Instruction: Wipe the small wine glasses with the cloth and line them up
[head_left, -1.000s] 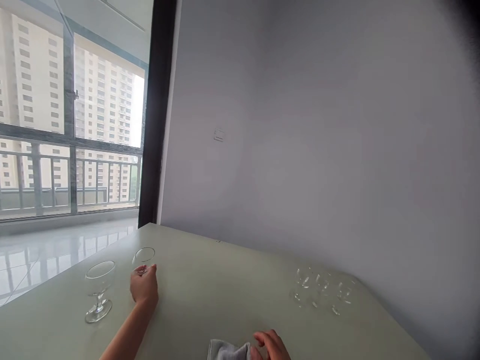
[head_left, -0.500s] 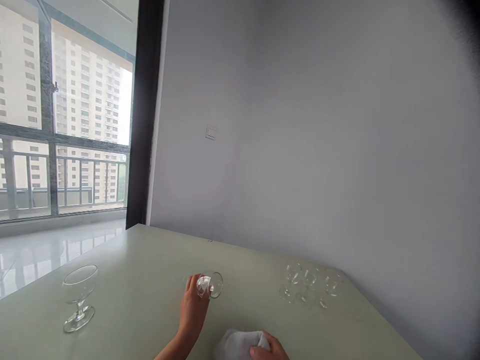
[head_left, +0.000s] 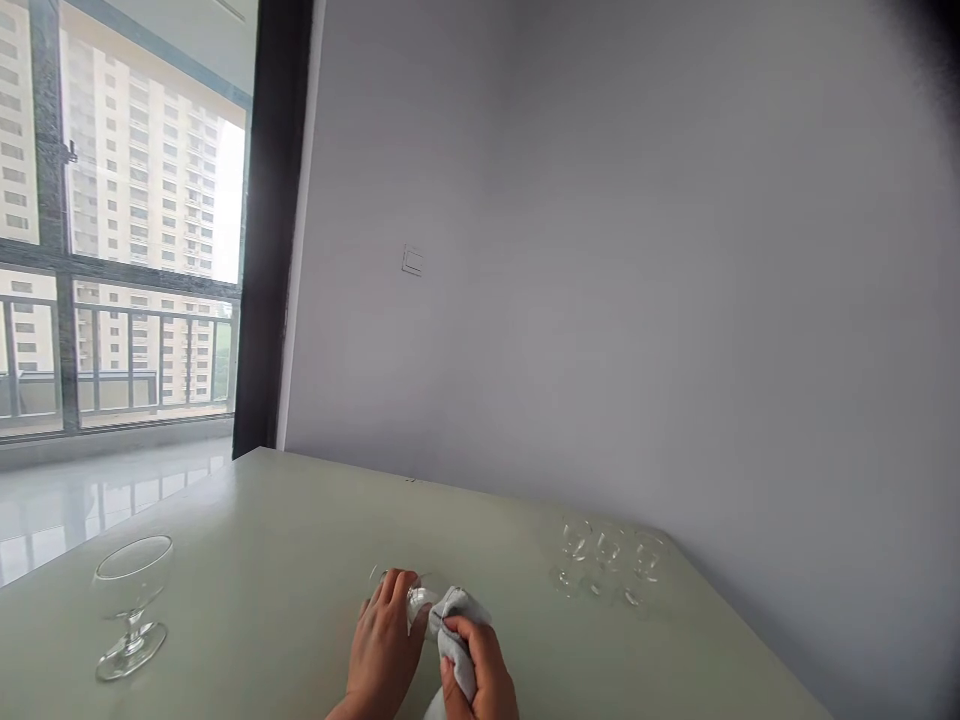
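My left hand (head_left: 386,645) holds a small clear stemmed glass (head_left: 417,598) tipped on its side over the pale green table (head_left: 285,560). My right hand (head_left: 480,672) grips a grey cloth (head_left: 452,612) and presses it against the mouth of that glass. The two hands meet near the table's front edge. Most of the glass is hidden behind my fingers and the cloth.
A larger clear stemmed glass (head_left: 129,605) stands upright at the table's left. A cluster of small clear glasses (head_left: 604,565) sits at the right, close to the grey wall (head_left: 637,300). A window with a railing (head_left: 112,350) lies to the left.
My left hand carried the small glass from beside the larger glass to the middle of the table. My right hand lifted the cloth up to the glass. The view shifted right.
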